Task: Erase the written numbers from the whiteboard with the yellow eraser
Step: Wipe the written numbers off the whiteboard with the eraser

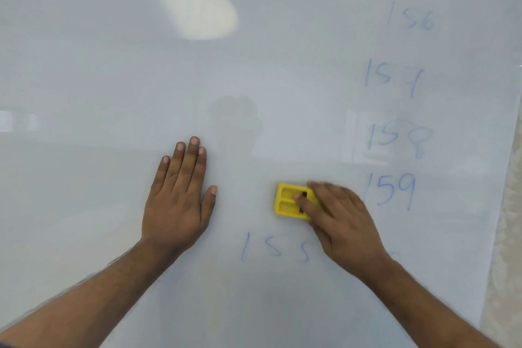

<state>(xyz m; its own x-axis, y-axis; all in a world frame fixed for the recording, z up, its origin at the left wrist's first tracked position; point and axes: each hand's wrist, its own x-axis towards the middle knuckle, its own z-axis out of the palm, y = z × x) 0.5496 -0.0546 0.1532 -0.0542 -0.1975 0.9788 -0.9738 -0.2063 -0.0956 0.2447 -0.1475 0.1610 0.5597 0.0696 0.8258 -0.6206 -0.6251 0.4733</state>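
On the whiteboard (pixel 84 65) I see my left hand (pixel 178 200) lying flat, left of the eraser (pixel 288 202). My right hand (pixel 341 220) sits on the eraser, above "155" (pixel 274 247); "159" (pixel 391 191) lies just right.

Two bare forearms, no sleeves

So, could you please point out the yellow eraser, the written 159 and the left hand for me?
yellow eraser (pixel 288 200): head view, its ribbed back.
159 (pixel 391 191): head view, the middle digit.
left hand (pixel 176 200): head view, back of the hand.
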